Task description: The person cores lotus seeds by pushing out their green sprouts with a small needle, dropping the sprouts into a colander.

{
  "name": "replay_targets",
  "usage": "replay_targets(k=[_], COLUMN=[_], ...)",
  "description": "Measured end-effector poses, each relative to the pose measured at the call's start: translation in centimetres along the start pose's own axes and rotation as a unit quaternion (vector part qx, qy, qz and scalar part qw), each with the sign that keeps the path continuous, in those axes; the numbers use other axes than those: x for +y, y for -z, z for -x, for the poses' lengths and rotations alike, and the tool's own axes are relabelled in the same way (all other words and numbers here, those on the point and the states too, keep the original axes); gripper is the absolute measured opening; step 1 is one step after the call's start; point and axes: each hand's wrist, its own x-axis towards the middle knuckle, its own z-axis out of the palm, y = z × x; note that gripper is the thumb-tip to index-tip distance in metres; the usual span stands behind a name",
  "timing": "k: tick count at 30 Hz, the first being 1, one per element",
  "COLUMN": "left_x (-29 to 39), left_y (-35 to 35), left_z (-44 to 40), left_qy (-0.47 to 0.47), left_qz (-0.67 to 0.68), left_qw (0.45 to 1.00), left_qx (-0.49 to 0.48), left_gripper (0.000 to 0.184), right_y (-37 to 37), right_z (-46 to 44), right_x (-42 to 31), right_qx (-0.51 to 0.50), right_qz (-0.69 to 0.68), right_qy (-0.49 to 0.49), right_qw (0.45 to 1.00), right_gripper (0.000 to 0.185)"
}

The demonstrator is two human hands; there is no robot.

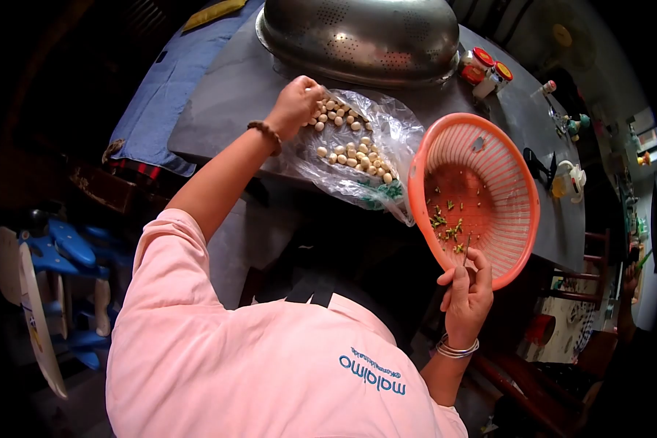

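Observation:
A clear plastic bag [398,120] lies spread on the grey table, with several small round cream-coloured pieces [358,157] on it. My left hand [297,108] is closed at the bag's upper left edge; what its fingers hold is hidden. To the right, an orange plastic basket [518,171] is tilted towards me, with small green bits [451,228] inside. My right hand [467,292] is at the basket's near rim, its fingers pinched on a thin dark stick-like tool [466,252] that points into the basket.
A large perforated metal colander [365,36] lies upside down at the back of the table [226,109]. Red-lidded jars [476,66] stand right of it. A clear jug [568,181] is at the right edge. Blue cloth [160,98] hangs at the left, above a blue and white chair [58,255].

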Motion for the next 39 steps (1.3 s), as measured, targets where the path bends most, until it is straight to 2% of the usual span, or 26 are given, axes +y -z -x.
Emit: replay_targets(k=[1,2,3,5,7,9,11,13,14,15,16,17,18,19,20,21,22,23,26,27,29,33,36,37,39], left_x=[-0.4,2.4,2.2,2.3,2.9,4.2,2.8,0.5,0.9,1.2,1.5,1.7,1.4,1.6,1.9,2.1,1.8,2.0,2.6,2.5,2.2,2.5,1.7,1.7,1.9], left_y=[0.6,0.3,0.6,1.5,1.2,0.5,1.2,2.1,1.9,1.5,1.0,0.5,0.0,-0.4,-0.7,-1.0,-1.2,-1.5,-2.5,-2.8,-3.3,-3.4,-3.5,-3.6,-3.7], left_z=[-0.3,0.7,0.7,0.4,1.1,2.0,2.4,2.4,2.8,3.2,3.5,3.6,3.7,3.8,3.9,4.0,4.1,4.2,4.1,4.1,4.1,4.3,3.8,3.6,3.4], left_qy=[0.105,0.193,0.193,0.244,0.249,0.214,0.203,0.193,0.184,0.184,0.17,0.151,0.071,0.071,0.006,-0.06,-0.107,-0.109,-0.095,-0.098,-0.108,-0.122,-0.123,-0.097,-0.129], left_qz=[0.216,0.341,0.34,0.557,0.574,0.541,0.547,0.537,0.472,0.472,0.309,0.136,-0.021,-0.021,-0.176,-0.327,-0.357,-0.356,-0.538,-0.537,-0.594,-0.606,-0.631,-0.62,-0.597], left_qw=[0.967,0.92,0.92,0.793,0.78,0.81,0.811,0.819,0.86,0.861,0.935,0.979,0.997,0.997,0.984,0.943,0.928,0.928,0.836,0.836,0.796,0.785,0.766,0.779,0.792], left_qx=[-0.086,-0.018,-0.017,-0.033,-0.004,0.078,0.05,-0.057,-0.056,-0.056,-0.038,-0.019,-0.006,-0.006,-0.009,-0.012,-0.02,-0.021,-0.047,-0.05,-0.042,-0.038,0.0,-0.001,-0.004], left_gripper=[0.016,0.018,0.018,0.017,0.017,0.016,0.018,0.023,0.026,0.026,0.023,0.02,0.016,0.016,0.015,0.017,0.015,0.015,0.011,0.011,0.009,0.01,0.013,0.013,0.016], right_y=[0.0,0.0,0.1,0.0,0.0,-0.1,-0.1,0.0,0.0,0.0,0.0,0.0,0.0,0.0,0.0,0.1,0.2,0.2,0.4,0.4,0.5,0.5,0.7,0.8,1.0], right_z=[-0.1,-0.1,-0.1,-0.2,-0.2,-0.3,-0.3,-0.4,-0.5,-0.5,-0.5,-0.5,-0.5,-0.6,-0.6,-0.5,-0.5,-0.5,-0.4,-0.4,-0.3,-0.2,-0.3,-0.3,-0.4], right_x=[0.0,0.0,0.1,0.2,0.1,0.2,0.3,0.5,0.5,0.5,0.4,0.4,0.4,0.3,0.3,0.2,0.2,0.2,0.1,0.0,-0.1,-0.1,0.4,0.6,0.9], right_qx=[-0.001,-0.003,-0.004,-0.005,-0.001,-0.003,-0.004,-0.006,-0.005,-0.007,-0.01,-0.01,-0.009,-0.009,-0.008,-0.009,-0.01,-0.007,-0.001,-0.002,0.001,0.003,-0.002,-0.003,-0.001], right_qz=[0.001,0.001,0.001,0.001,-0.003,-0.007,-0.011,-0.014,-0.015,-0.015,-0.014,-0.015,-0.016,-0.018,-0.018,-0.017,-0.015,-0.015,-0.021,-0.02,-0.019,-0.026,-0.036,-0.02,0.029], right_qy=[-0.001,-0.002,-0.002,-0.002,-0.005,-0.006,-0.007,-0.005,-0.005,-0.005,-0.006,-0.006,-0.007,-0.008,-0.007,-0.007,-0.007,-0.007,-0.003,-0.007,-0.011,-0.006,-0.005,-0.003,0.046], right_qw=[1.0,1.0,1.0,1.0,1.0,1.0,1.0,1.0,1.0,1.0,1.0,1.0,1.0,1.0,1.0,1.0,1.0,1.0,1.0,1.0,1.0,1.0,0.999,1.0,0.999], right_gripper=[0.024,0.024,0.024,0.024,0.024,0.024,0.024,0.024,0.024,0.024,0.024,0.024,0.024,0.024,0.024,0.024,0.024,0.024,0.025,0.024,0.024,0.024,0.023,0.023,0.023])
